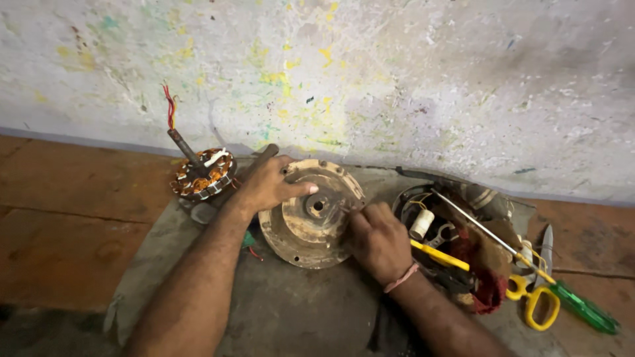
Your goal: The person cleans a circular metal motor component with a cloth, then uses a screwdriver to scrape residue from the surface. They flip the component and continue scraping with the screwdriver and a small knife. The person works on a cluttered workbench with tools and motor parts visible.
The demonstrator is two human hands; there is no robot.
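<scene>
Cover: round, dished, rust-brown metal motor cover, lying on a grey cloth mat near the foot of the paint-spattered wall, centre of view, its hollow side up and a bearing hole at the middle.

Left hand lies on the cover's far-left rim, fingers spread flat, pressing rather than gripping. Right hand is at the right rim, fingertips bunched together at the inner wall; whether they pinch a small part I cannot tell, the tips being hidden.

Judgement: the work goes best with the left palm kept firm, so the cover does not rock on its domed back, and with the right fingers working close to the rim in short strokes.

Room. Left: copper-wound stator with steel shaft and red leads, just beside the left wrist; little slack there. Right: open black motor housing crowded with a white cylindrical capacitor, red rag, yellow-handled scissors and green-handled screwdriver, touching or near the right forearm. Near side: bare mat, the freest way. Far side: wall close behind.
</scene>
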